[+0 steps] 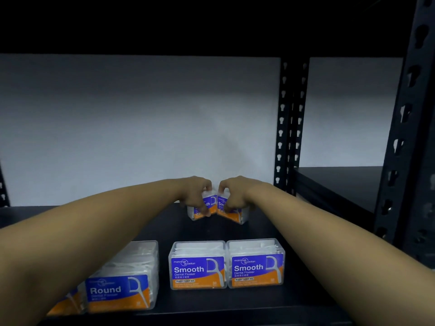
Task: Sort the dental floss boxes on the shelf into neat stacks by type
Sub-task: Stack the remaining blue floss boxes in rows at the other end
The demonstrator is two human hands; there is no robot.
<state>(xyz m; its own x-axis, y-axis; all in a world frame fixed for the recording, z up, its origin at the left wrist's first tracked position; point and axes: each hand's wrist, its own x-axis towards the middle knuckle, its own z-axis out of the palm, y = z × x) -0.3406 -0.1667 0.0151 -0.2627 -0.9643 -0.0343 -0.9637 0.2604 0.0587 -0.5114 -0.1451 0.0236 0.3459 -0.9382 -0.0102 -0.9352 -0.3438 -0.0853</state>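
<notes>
Both arms reach to the back of the dark shelf. My left hand grips a clear Smooth floss box with a blue and orange label. Right beside it, my right hand grips a second Smooth floss box, tilted a little; the two touch. Near the front edge, two Smooth boxes stand side by side. At front left stands a Round box, with another box partly hidden behind my left forearm.
A white wall closes the back of the shelf. Black perforated uprights stand at the right, with another dark shelf beyond them. A dark shelf board spans overhead.
</notes>
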